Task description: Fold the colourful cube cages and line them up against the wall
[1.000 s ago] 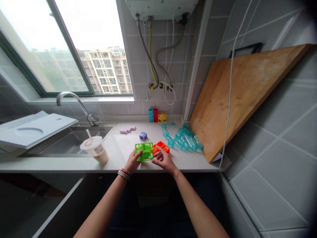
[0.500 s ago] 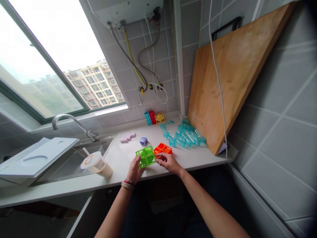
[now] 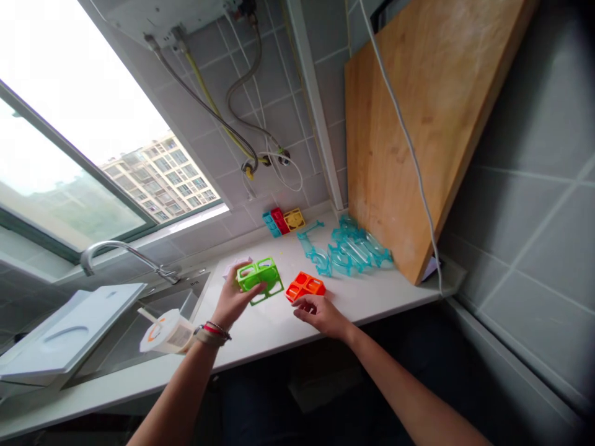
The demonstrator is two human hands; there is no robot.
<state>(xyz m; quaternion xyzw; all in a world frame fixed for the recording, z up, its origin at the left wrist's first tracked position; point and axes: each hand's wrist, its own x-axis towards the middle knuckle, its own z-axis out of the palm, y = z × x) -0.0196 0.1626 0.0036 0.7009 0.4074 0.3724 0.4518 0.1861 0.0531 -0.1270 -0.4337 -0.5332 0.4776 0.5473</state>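
far left, a white board (image 3: pixel 60 331) lies tilted over the sink (image 3: pixel 186 300), with the tap (image 3: pixel 121 253) arching above it. next along, a lidded cup (image 3: pixel 167 332) with an orange ring on top stands at the counter's front edge, just beside the left wrist. now the left hand (image 3: pixel 231 300): fingers curled around the green block frame (image 3: pixel 258 277), gripping its near side and holding it up off the white counter (image 3: pixel 372 291), tilted. a pale pink piece (image 3: pixel 231 269) peeks out behind that hand. moving right, the orange block (image 3: pixel 305 287) sits flat on the counter, and the right hand (image 3: pixel 320 314) rests just in front of it, fingers loosely bent and empty, fingertips near the block's front edge; i cannot tell if they touch. back by the wall, a row of blue, red and yellow blocks (image 3: pixel 283 220). further right, a heap of clear teal pieces (image 3: pixel 351 253) lies against the foot of the big wooden board (image 3: pixel 409 136) leaning on the tiles, a white cord (image 3: pixel 404 136) trailing down its face.
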